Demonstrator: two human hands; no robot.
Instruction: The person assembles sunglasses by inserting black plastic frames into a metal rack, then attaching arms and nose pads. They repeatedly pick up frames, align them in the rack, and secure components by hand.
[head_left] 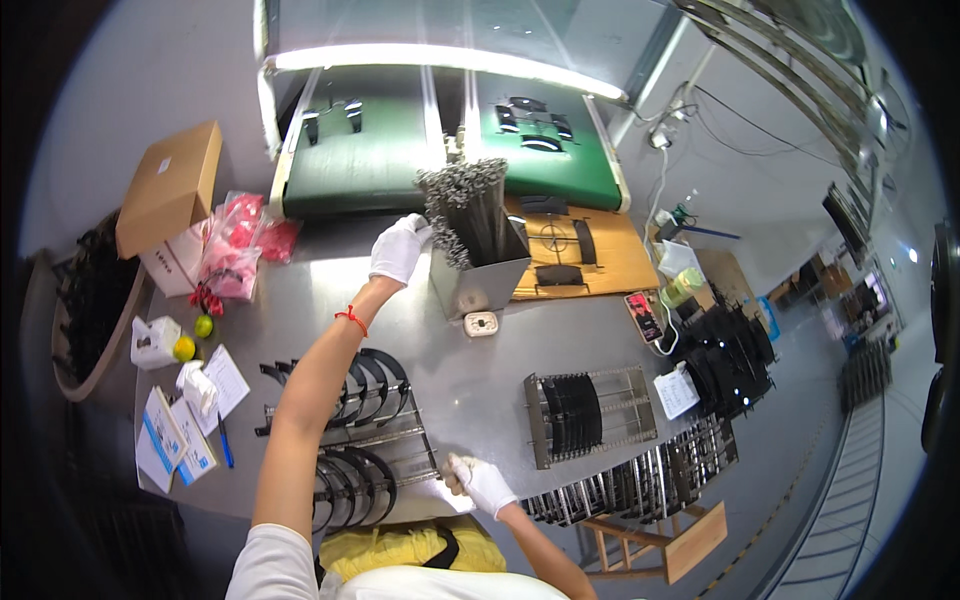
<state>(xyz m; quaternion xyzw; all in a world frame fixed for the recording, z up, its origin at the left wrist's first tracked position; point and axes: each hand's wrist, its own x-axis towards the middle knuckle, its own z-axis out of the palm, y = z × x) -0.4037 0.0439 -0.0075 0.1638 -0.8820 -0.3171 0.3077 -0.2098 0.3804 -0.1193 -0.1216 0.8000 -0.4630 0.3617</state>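
Observation:
My left hand (398, 252), in a white glove, reaches far over the table to a grey metal bin (482, 287). Its fingertips are drawn together at the left edge of a dense bundle of thin metal rods (468, 205) standing in that bin; whether they grip a rod is hidden. Near the table's front edge is my right hand (482, 484), also white-gloved, with fingers curled closed around something I cannot make out. It is beside the corner of a metal rack (425, 442) that carries black curved strips (352, 482) in two rows. My left forearm covers part of this rack.
A second rack (645, 395) with black strips lies to the right. Behind the bin, cardboard (620, 265) bears black parts, below two green conveyor belts (375, 150). A small white case (481, 324) sits before the bin. Papers (225, 380) and a cardboard box (170, 185) are left.

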